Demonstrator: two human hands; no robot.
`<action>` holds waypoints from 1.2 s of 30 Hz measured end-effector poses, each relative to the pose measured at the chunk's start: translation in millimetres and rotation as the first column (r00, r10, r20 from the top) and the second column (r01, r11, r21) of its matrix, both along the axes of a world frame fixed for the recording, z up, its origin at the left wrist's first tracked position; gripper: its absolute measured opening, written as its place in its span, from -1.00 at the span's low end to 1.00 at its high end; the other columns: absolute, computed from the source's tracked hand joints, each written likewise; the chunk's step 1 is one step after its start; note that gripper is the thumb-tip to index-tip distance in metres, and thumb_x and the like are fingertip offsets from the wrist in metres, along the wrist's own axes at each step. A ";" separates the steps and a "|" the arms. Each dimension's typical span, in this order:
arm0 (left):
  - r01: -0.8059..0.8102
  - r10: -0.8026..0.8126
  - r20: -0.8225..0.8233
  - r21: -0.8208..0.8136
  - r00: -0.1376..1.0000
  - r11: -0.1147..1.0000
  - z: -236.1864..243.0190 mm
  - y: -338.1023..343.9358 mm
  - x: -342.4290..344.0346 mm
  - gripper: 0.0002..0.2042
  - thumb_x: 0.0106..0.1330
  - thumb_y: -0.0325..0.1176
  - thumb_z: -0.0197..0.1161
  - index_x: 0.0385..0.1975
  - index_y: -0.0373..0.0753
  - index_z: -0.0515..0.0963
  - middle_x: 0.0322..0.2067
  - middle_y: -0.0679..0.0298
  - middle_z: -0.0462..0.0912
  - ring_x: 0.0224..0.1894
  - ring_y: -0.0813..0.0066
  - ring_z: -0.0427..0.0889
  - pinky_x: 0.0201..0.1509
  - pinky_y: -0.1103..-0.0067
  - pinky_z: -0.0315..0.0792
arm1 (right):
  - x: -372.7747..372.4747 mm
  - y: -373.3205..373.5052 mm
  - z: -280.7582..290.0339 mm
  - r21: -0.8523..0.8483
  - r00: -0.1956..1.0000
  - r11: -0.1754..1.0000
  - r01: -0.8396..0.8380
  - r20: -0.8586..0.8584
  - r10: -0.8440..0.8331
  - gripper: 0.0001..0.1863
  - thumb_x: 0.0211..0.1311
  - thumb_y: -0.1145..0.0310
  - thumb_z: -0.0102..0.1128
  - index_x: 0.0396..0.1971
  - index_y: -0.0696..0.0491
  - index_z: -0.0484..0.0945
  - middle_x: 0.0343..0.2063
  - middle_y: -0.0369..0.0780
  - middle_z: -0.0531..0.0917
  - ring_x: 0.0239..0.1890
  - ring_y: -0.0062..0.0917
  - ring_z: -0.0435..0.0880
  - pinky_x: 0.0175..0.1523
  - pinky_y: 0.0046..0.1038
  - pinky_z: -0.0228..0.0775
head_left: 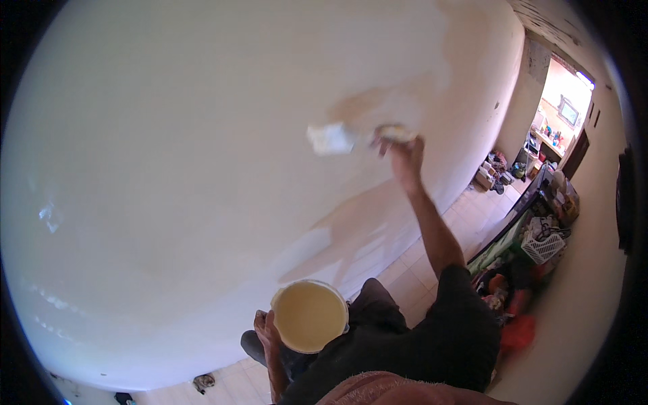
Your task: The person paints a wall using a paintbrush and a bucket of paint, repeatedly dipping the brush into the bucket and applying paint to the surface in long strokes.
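My right hand point(401, 152) is raised in front of the pale wall point(202, 135), its fingers closed round the handle of a wide paintbrush point(331, 138). The brush points left, its head coated white and blurred by motion; I cannot tell whether it touches the wall. Low in front of my body, a round white bucket point(275, 297) holds cream-coloured paint point(310, 316). My left hand point(266, 329) grips the bucket's left side by the rim.
A tiled floor point(415, 277) runs along the wall's foot. To the right, a white plastic basket point(543, 248) sits among piled belongings. More clutter point(496, 172) lies by the far doorway point(560, 101). A cat-like shape point(203, 383) is on the floor, lower left.
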State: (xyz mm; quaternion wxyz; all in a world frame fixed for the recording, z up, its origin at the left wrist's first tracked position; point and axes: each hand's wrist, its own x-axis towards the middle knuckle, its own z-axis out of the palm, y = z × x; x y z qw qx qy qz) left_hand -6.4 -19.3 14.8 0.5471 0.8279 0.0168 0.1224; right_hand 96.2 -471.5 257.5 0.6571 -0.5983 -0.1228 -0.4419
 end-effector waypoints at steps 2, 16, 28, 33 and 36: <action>0.008 -0.008 -0.003 -0.003 1.000 1.000 -3.1 -1.4 4.8 -0.65 0.19 -0.25 0.13 -0.66 -0.36 0.23 -0.69 0.12 0.23 -0.57 0.31 0.20 -0.44 0.35 0.20 | 12.3 -33.3 58.9 0.091 0.980 0.989 0.119 0.150 -0.132 -0.82 0.09 0.41 0.28 -0.37 0.21 0.66 -0.49 -0.22 0.70 -0.49 -0.60 0.63 -0.48 -0.53 0.38; 0.033 -0.070 0.178 0.200 0.982 0.979 -21.8 12.5 5.9 -0.68 0.20 -0.28 0.15 -0.66 -0.35 0.27 -0.70 0.14 0.27 -0.58 0.35 0.24 -0.47 0.36 0.22 | 98.4 -103.7 161.4 0.170 0.934 0.983 0.063 0.338 -0.118 -0.76 0.05 0.41 0.38 -0.32 0.23 0.63 -0.43 -0.18 0.70 -0.46 -0.41 0.72 -0.42 -0.45 0.52; 0.056 -0.054 0.085 -0.020 0.995 0.998 -36.0 7.0 14.7 -0.69 0.21 -0.30 0.14 -0.65 -0.35 0.26 -0.67 0.13 0.25 -0.60 0.26 0.21 -0.48 0.33 0.18 | 98.1 -146.9 179.1 0.058 0.246 0.297 0.953 0.422 -0.872 -0.79 -0.04 0.30 0.47 -0.48 0.12 0.70 -0.55 -0.17 0.72 -0.52 -0.45 0.69 -0.32 -0.44 0.49; 0.074 -0.113 0.184 0.207 0.976 0.976 -30.4 21.6 8.2 -0.70 0.22 -0.34 0.11 -0.65 -0.37 0.25 -0.67 0.12 0.23 -0.59 0.23 0.22 -0.47 0.32 0.17 | 75.1 23.3 172.3 -0.007 0.617 0.785 0.620 0.622 -0.481 -0.88 -0.03 0.43 0.38 -0.47 0.12 0.65 -0.60 -0.16 0.69 -0.53 -0.46 0.69 -0.36 -0.48 0.50; 0.083 -0.081 0.042 -0.024 0.996 0.996 -34.5 26.0 9.7 -0.75 0.19 -0.38 0.14 -0.63 -0.35 0.30 -0.66 0.13 0.23 -0.59 0.23 0.26 -0.50 0.32 0.18 | 60.9 24.2 174.5 -0.008 0.753 0.939 0.343 0.600 -0.270 -0.88 0.02 0.42 0.39 -0.48 0.14 0.65 -0.61 -0.24 0.68 -0.53 -0.62 0.65 -0.36 -0.53 0.50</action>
